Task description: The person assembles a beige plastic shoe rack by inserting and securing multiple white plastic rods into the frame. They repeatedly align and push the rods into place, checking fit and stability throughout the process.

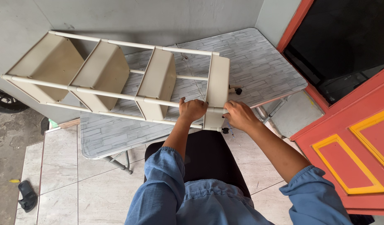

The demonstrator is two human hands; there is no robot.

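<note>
Blue sleeves lead to my left hand (192, 109), curled round the front rail of the beige shelf rack (117, 75) lying on its side on the surface (258, 62). My right hand (239, 114) pinches the rail joint; I'd steady both grips evenly.

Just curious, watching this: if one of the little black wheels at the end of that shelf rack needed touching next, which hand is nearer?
Probably the right hand. It grips the rack at its end tray, beside a black wheel. The left hand holds the pole further in.
</note>
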